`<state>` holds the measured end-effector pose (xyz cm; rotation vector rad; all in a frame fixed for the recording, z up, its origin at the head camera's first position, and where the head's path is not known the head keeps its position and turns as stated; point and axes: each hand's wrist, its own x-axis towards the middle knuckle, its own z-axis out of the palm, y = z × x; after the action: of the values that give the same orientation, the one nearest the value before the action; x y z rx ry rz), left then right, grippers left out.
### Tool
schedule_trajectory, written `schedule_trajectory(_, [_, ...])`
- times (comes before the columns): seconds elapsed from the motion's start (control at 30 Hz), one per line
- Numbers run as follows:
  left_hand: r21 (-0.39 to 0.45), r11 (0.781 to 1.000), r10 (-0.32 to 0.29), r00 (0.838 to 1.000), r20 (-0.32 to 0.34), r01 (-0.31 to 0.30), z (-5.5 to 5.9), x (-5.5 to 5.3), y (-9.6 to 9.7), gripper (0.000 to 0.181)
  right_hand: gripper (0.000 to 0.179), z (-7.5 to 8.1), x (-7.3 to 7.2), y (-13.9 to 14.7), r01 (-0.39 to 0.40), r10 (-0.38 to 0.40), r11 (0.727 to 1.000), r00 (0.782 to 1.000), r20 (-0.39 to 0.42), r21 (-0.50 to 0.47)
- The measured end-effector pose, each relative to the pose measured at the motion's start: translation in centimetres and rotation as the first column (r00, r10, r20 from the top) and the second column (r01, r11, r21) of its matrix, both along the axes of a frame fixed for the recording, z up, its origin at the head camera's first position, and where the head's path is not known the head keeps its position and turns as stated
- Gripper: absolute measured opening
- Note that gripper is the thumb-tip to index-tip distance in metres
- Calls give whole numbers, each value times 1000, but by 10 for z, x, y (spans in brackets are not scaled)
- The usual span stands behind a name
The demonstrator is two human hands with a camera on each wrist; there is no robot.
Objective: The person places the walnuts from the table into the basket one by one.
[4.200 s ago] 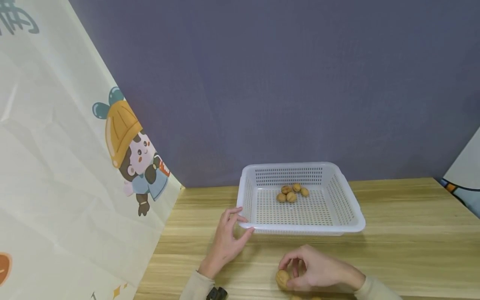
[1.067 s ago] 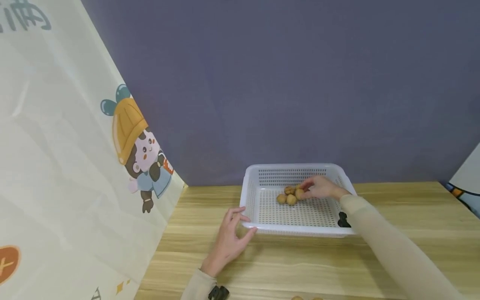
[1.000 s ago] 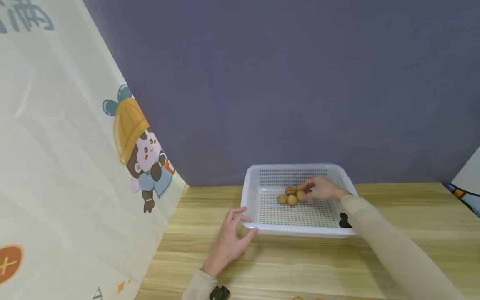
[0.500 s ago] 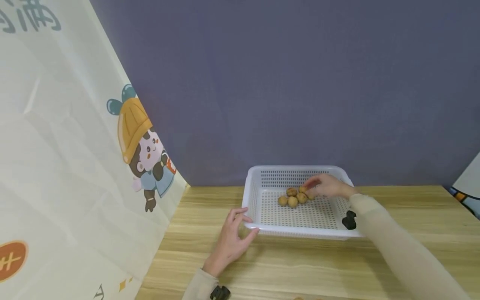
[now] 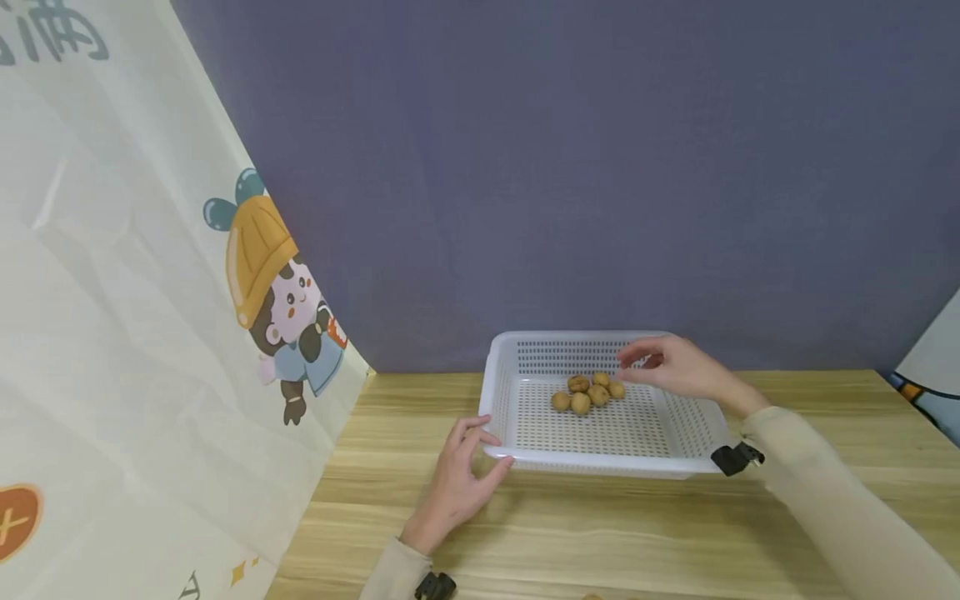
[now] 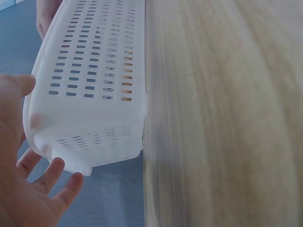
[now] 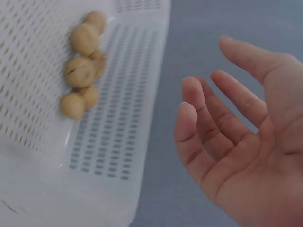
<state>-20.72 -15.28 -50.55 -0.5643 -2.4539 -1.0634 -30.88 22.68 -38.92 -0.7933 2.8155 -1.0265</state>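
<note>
A white perforated plastic basket (image 5: 600, 463) stands on the wooden table, with several walnuts (image 5: 598, 395) clustered on its floor. At its near left corner, my left hand (image 5: 455, 486) holds the rim between thumb and fingers; the left wrist view shows the thumb along the edge and the fingertips around the corner (image 6: 35, 170). Over the basket's right side hovers my right hand (image 5: 678, 367), fingers loosely bent and holding nothing. The right wrist view shows its bare palm (image 7: 251, 165) apart from the walnuts (image 7: 80, 71).
Part of another walnut (image 5: 592, 597) shows at the bottom edge of the head view. A dark blue-grey panel (image 5: 525, 167) rises behind the table (image 5: 600, 542). On the left stands a white printed sheet (image 5: 135, 333).
My right hand carried a walnut from the table's front into the basket, let it go among the others, and has since lifted up and right. The left hand stays at the corner.
</note>
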Motion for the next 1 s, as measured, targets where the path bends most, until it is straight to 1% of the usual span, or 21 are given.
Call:
schedule_trajectory(0.07, [4,1000,4,1000,-2,-4,0,1,0,25,41,6,11,0,6,-6,1000,1000,16,-22])
schedule_trajectory(0.13, [13,1000,6,1000,5,-6,-1,2,0,26,37,8,22,0,-3,3,999,1000,15,-36])
schedule_trajectory(0.23, [27,1000,3,1000,21,-3,-1,3,1,26,31,5,43,-3,-18,17,998,1000,-16,-54])
schedule_trajectory(0.33, [33,999,-2,1000,24,1,0,5,3,26,26,-2,64,-9,-17,10,996,997,-78,-84])
schedule_trajectory(0.43, [33,999,-6,1000,19,6,0,5,3,26,28,-13,83,-14,-21,3,990,992,-128,-142])
schedule_trajectory(0.5, [30,1000,-8,1000,18,7,1,5,3,26,32,-22,95,-18,-21,-6,981,990,-142,-190])
schedule_trajectory(0.63, [32,999,0,1000,23,0,2,6,0,26,39,-44,114,-27,-21,-27,956,986,-162,-292])
schedule_trajectory(0.73, [42,999,9,1000,27,-10,3,7,-3,26,38,-59,127,-32,-46,-22,937,982,-189,-346])
schedule_trajectory(0.8, [42,999,12,999,33,-14,4,7,-4,26,36,-69,137,-33,-87,14,927,980,-198,-365])
schedule_trajectory(0.87, [36,999,8,999,37,-9,4,6,-5,26,34,-78,146,-32,-144,78,922,978,-192,-359])
schedule_trajectory(0.93, [33,999,-6,999,49,4,5,5,-4,26,30,-87,154,-29,-208,168,912,976,-141,-352])
schedule_trajectory(0.97, [30,999,-12,998,56,10,5,5,-4,26,28,-92,157,-27,-241,221,903,970,-97,-356])
schedule_trajectory(1.0, [31,999,-19,998,60,17,5,4,-3,26,27,-97,159,-24,-274,277,890,960,-44,-364])
